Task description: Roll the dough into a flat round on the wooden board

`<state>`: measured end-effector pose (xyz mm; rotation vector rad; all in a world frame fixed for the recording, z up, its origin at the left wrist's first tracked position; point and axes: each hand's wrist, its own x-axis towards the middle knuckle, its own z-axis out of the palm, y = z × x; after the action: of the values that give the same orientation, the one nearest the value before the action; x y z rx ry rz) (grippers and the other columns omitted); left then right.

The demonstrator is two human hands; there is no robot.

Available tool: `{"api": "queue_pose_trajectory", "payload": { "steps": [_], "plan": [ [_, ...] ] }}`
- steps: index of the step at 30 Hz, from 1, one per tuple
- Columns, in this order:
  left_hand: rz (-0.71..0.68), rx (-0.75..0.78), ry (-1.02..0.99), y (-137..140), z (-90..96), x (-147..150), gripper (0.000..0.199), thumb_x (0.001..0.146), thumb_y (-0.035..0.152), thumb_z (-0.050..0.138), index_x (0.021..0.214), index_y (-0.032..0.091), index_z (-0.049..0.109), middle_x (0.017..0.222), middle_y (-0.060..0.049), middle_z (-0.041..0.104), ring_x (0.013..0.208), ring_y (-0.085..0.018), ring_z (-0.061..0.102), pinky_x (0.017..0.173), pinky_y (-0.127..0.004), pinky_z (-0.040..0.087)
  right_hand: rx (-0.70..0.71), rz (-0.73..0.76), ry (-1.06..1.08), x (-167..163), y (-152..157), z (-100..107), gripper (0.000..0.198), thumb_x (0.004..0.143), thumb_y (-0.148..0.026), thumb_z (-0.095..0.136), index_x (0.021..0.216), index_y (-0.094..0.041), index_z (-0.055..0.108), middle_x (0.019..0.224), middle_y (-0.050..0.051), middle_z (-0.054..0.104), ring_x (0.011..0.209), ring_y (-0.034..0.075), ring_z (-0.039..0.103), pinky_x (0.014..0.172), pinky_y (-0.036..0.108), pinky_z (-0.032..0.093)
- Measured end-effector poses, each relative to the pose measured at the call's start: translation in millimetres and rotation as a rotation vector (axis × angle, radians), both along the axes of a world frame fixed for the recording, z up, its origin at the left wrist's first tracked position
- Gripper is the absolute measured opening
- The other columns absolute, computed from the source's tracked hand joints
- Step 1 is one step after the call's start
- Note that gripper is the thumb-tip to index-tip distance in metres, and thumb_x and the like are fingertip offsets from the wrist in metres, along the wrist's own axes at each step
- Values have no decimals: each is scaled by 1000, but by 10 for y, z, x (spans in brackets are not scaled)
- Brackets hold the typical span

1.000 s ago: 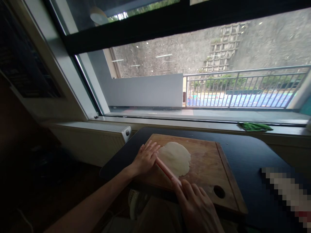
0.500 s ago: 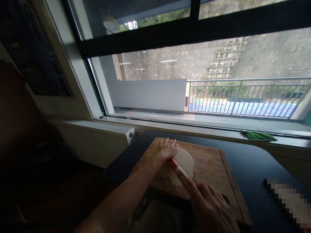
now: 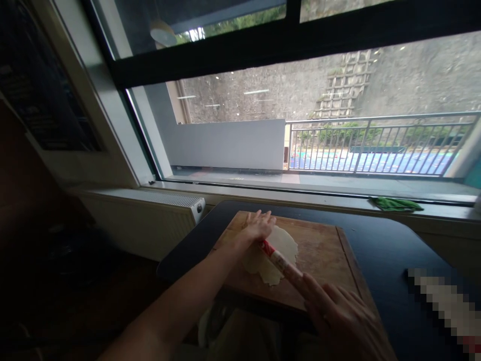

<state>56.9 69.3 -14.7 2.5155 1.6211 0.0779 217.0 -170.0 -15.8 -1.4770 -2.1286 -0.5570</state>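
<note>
A rolling pin (image 3: pixel 280 261) with a red and white pattern lies slantwise across a thin sheet of pale dough (image 3: pixel 287 243) with a ragged edge. My left hand (image 3: pixel 259 226) rests over the pin's far end, fingers stretched out and spread. That end of the pin is hidden under the palm. My right hand (image 3: pixel 334 306) is closed over the near end, with one finger along the pin; its underside is hidden. Beneath the dough is a wooden cutting board (image 3: pixel 319 245) with a groove along its right side. My left forearm covers part of the board.
The board sits on a dark table (image 3: pixel 391 250) with rounded corners. A blurred-out object (image 3: pixel 443 306) lies at the table's right. A green cloth (image 3: pixel 396 204) is on the windowsill. Left of the table stands a white radiator (image 3: pixel 150 220), below a large window.
The view has shifted slightly. My right hand sits a little lower and farther right in the picture, and more of the pin's near part shows. Both hands stay at the rolling pin.
</note>
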Motion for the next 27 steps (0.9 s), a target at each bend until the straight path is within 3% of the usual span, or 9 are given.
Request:
{"api": "queue_pose_trajectory", "payload": {
  "steps": [3, 5, 9, 13, 16, 20, 24, 27],
  "plan": [
    [22, -16, -12, 135, 72, 265, 57, 92, 49, 13, 140, 23, 30, 148, -7, 27, 136, -29, 19, 106, -56, 15, -10, -37, 33, 116, 26, 39, 41, 93, -29, 34, 133, -27, 40, 72, 0, 61, 61, 14, 60, 53, 24, 43],
    [11, -21, -16, 142, 97, 266, 54, 93, 46, 14, 139, 25, 31, 148, -6, 27, 136, -27, 20, 106, -55, 16, -12, -47, 45, 117, 30, 19, 41, 92, -29, 36, 133, -29, 41, 73, -1, 61, 62, 14, 60, 53, 24, 42],
    [-52, -44, -15, -25, 122, -102, 54, 93, 45, 15, 139, 24, 32, 148, -3, 26, 137, -24, 18, 109, -49, 14, -43, -9, 22, 3, -10, -52, 54, 88, -22, 43, 139, -31, 31, 75, 0, 60, 64, 14, 59, 58, 25, 43],
    [-110, -72, -16, -241, 110, -613, 55, 94, 42, 9, 142, 20, 28, 148, -1, 25, 137, -16, 16, 110, -34, 18, -100, -8, 10, -91, -63, -115, 64, 85, -15, 45, 143, -28, 23, 75, 1, 59, 64, 15, 57, 60, 28, 43],
    [-144, -33, 17, -302, 47, -773, 54, 94, 42, 13, 142, 22, 27, 149, 0, 23, 138, -18, 12, 111, -39, 10, -125, -1, 44, -83, -61, -134, 62, 86, -18, 45, 142, -34, 24, 78, 0, 60, 65, 15, 57, 63, 29, 42],
    [-177, 52, 25, -134, -8, -498, 57, 93, 48, 15, 143, 22, 25, 149, -1, 23, 139, -23, 9, 110, -50, 1, -115, -18, 93, 30, 16, -102, 54, 89, -23, 45, 138, -37, 30, 90, -1, 64, 72, 14, 59, 65, 28, 41],
    [-128, 11, -10, 193, 47, 16, 54, 93, 48, 17, 139, 25, 33, 149, -2, 24, 138, -27, 12, 108, -54, 7, -67, -126, 101, 190, 119, -44, 42, 89, -29, 46, 131, -33, 42, 92, 0, 65, 75, 16, 60, 67, 30, 41],
    [-96, -24, -35, 315, 103, 240, 54, 94, 46, 17, 139, 23, 32, 149, -4, 23, 137, -27, 14, 108, -51, 10, -91, -176, 112, 259, 160, -14, 37, 88, -28, 48, 125, -29, 47, 96, 1, 64, 83, 17, 61, 69, 29, 43]
  ]
}}
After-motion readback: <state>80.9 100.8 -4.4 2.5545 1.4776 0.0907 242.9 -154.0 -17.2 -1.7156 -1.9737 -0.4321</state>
